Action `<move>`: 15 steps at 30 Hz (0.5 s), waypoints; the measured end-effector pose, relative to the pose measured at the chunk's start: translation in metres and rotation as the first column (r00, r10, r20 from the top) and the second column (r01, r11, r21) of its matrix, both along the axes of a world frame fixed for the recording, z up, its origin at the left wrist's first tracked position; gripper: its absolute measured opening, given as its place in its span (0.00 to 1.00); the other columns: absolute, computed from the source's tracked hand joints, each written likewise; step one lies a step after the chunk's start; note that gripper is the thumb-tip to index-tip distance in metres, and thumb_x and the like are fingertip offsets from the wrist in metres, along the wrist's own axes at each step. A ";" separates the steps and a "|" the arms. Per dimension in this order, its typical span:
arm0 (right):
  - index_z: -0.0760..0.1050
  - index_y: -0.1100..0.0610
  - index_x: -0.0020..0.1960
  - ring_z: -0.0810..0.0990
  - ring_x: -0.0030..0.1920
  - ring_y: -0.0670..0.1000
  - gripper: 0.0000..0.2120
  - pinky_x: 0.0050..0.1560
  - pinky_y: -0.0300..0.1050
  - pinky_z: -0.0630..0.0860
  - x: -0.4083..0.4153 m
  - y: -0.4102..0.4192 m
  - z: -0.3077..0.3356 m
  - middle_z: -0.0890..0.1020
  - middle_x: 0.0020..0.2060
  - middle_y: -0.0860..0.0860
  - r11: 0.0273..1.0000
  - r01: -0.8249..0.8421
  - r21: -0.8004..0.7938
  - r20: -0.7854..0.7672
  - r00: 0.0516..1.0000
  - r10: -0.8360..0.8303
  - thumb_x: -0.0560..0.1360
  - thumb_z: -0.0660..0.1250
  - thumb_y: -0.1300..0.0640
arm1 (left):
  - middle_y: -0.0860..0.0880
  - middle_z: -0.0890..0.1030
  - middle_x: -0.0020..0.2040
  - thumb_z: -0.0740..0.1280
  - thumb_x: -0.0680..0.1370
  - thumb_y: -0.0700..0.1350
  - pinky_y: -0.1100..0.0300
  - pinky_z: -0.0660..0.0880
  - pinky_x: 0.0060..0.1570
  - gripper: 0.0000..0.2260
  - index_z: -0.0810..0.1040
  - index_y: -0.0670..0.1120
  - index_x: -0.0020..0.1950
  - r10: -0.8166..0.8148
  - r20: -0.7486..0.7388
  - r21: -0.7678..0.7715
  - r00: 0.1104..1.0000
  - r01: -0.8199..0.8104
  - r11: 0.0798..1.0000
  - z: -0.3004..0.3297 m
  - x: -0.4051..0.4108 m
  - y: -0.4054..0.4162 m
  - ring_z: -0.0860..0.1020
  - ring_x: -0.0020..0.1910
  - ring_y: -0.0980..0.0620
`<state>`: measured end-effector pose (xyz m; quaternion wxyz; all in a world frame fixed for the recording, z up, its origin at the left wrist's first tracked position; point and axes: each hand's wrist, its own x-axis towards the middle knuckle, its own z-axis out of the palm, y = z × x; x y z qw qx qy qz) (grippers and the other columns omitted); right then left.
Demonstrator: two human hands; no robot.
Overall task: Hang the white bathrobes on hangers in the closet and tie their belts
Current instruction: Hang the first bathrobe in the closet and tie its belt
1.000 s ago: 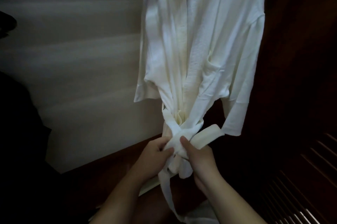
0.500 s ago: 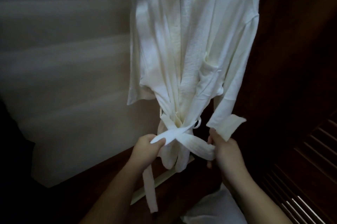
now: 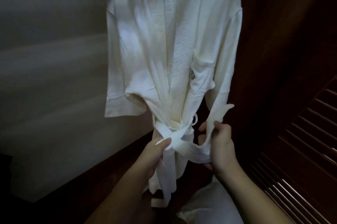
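Bathrobe belt (image 3: 184,144) is crossing loosely while my left hand (image 3: 155,152) is pinching the crossing and my right hand (image 3: 221,144) is gripping its end, so slack may be undoing it.

Dim pale wall (image 3: 54,77) left; dark wood panel (image 3: 284,32), louvred door (image 3: 310,150) right

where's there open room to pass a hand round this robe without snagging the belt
Open: beside the bathrobe, toward the pale wall, above the left hand. Crowded: the waist, where both hands hold the belt, and the narrow gap between the right hand and the slatted door.
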<state>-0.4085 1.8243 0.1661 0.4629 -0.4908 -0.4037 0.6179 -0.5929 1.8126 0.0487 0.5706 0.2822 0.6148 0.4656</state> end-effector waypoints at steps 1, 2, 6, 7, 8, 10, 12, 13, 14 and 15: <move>0.76 0.59 0.45 0.81 0.39 0.53 0.18 0.45 0.49 0.76 -0.001 0.005 0.001 0.82 0.35 0.53 0.996 0.002 0.088 0.152 0.988 -0.015 0.78 0.57 0.46 | 0.44 0.87 0.52 0.70 0.76 0.57 0.50 0.79 0.52 0.15 0.85 0.48 0.56 0.017 -0.063 0.015 0.998 -0.016 1.000 -0.003 0.002 -0.002 0.85 0.52 0.43; 0.76 0.59 0.48 0.82 0.45 0.57 0.14 0.48 0.51 0.77 -0.002 0.012 0.001 0.83 0.41 0.55 0.983 -0.012 0.182 0.273 0.961 -0.038 0.79 0.59 0.48 | 0.44 0.87 0.50 0.70 0.74 0.57 0.51 0.78 0.49 0.14 0.84 0.49 0.53 0.055 -0.127 0.028 0.990 -0.052 0.998 -0.004 0.005 -0.005 0.84 0.50 0.44; 0.72 0.48 0.59 0.79 0.39 0.38 0.11 0.37 0.28 0.70 -0.014 0.043 0.013 0.79 0.39 0.46 0.896 -0.096 0.433 0.477 0.868 -0.138 0.79 0.68 0.56 | 0.54 0.80 0.35 0.73 0.77 0.45 0.60 0.74 0.37 0.08 0.76 0.45 0.42 0.141 -0.237 0.119 0.961 -0.115 0.986 -0.009 0.012 -0.017 0.78 0.37 0.55; 0.70 0.47 0.62 0.77 0.36 0.37 0.16 0.36 0.27 0.69 -0.020 0.053 0.009 0.77 0.35 0.46 0.861 -0.128 0.492 0.507 0.846 -0.164 0.78 0.69 0.57 | 0.55 0.81 0.36 0.73 0.77 0.42 0.64 0.74 0.35 0.07 0.77 0.45 0.43 0.145 -0.237 0.137 0.961 -0.114 0.984 -0.007 0.013 -0.021 0.78 0.36 0.57; 0.69 0.47 0.63 0.76 0.34 0.37 0.18 0.36 0.27 0.69 -0.025 0.060 0.002 0.75 0.33 0.45 0.829 -0.167 0.534 0.535 0.826 -0.178 0.78 0.70 0.59 | 0.54 0.83 0.40 0.73 0.78 0.42 0.67 0.73 0.34 0.04 0.78 0.45 0.47 0.150 -0.238 0.147 0.960 -0.117 0.982 -0.006 0.012 -0.024 0.79 0.37 0.60; 0.74 0.52 0.62 0.78 0.37 0.40 0.15 0.38 0.30 0.67 -0.038 0.074 -0.021 0.76 0.33 0.44 0.795 -0.280 0.538 0.652 0.736 -0.182 0.77 0.71 0.59 | 0.51 0.85 0.46 0.73 0.78 0.42 0.70 0.73 0.34 0.05 0.82 0.46 0.53 0.180 -0.234 0.178 0.955 -0.140 0.974 0.001 0.010 -0.031 0.81 0.38 0.64; 0.81 0.56 0.59 0.82 0.48 0.50 0.11 0.47 0.36 0.69 -0.048 0.084 -0.049 0.83 0.43 0.49 0.774 -0.430 0.466 0.769 0.629 -0.114 0.77 0.71 0.58 | 0.50 0.86 0.47 0.73 0.79 0.42 0.69 0.74 0.35 0.05 0.84 0.46 0.54 0.223 -0.210 0.219 0.952 -0.176 0.960 0.010 0.007 -0.036 0.82 0.39 0.62; 0.83 0.57 0.58 0.82 0.52 0.53 0.10 0.52 0.39 0.71 -0.052 0.086 -0.062 0.84 0.48 0.53 0.752 -0.506 0.422 0.810 0.583 -0.062 0.78 0.70 0.57 | 0.50 0.86 0.46 0.73 0.79 0.43 0.66 0.76 0.37 0.05 0.84 0.47 0.54 0.239 -0.201 0.232 0.950 -0.191 0.954 0.014 0.005 -0.038 0.83 0.41 0.59; 0.84 0.57 0.57 0.81 0.54 0.54 0.10 0.56 0.42 0.72 -0.055 0.085 -0.072 0.83 0.50 0.55 0.734 -0.568 0.371 0.831 0.557 0.012 0.79 0.69 0.56 | 0.50 0.87 0.47 0.73 0.79 0.44 0.61 0.79 0.39 0.05 0.85 0.48 0.54 0.250 -0.191 0.234 0.949 -0.203 0.951 0.017 0.002 -0.039 0.84 0.43 0.55; 0.84 0.57 0.57 0.81 0.53 0.52 0.10 0.58 0.43 0.72 -0.057 0.081 -0.079 0.82 0.50 0.56 0.724 -0.617 0.307 0.827 0.550 0.118 0.81 0.67 0.54 | 0.50 0.87 0.47 0.73 0.79 0.45 0.55 0.82 0.42 0.05 0.85 0.49 0.54 0.255 -0.182 0.231 0.950 -0.211 0.950 0.018 -0.002 -0.040 0.85 0.45 0.52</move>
